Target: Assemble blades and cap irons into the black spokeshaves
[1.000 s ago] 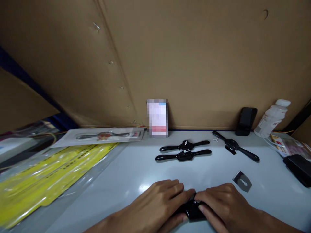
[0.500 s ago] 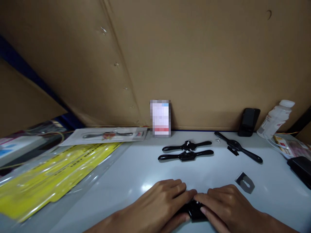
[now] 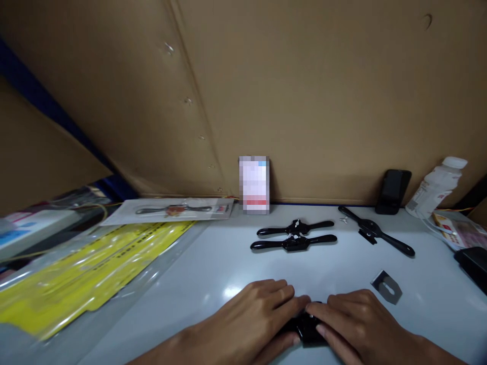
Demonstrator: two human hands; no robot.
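Low in the view, my left hand [image 3: 262, 314] and my right hand [image 3: 357, 322] are both closed on a black spokeshave [image 3: 311, 333]. Only its middle body shows between my fingers; both handles are hidden under my hands. My fingertips meet near a small shiny fitting on top of it. A flat grey blade [image 3: 387, 287] with a slot lies on the table just beyond my right hand. Farther back sit two assembled black spokeshaves [image 3: 296, 227] side by side. To their right is another spokeshave body [image 3: 369, 226], with a black cap piece [image 3: 367, 236] and small silver screws [image 3: 343, 220] close by.
On the left, yellow plastic packaging [image 3: 99, 274] and a bagged spokeshave [image 3: 171, 210] cover the white table [image 3: 213, 268]. A lit phone [image 3: 254, 185] and a dark phone [image 3: 393, 191] lean on the cardboard wall [image 3: 304, 101]. A bottle [image 3: 437, 187] stands at right.
The whole view has shifted slightly, so things appear a little farther right. My hands keep nearly the same hold on the spokeshave.
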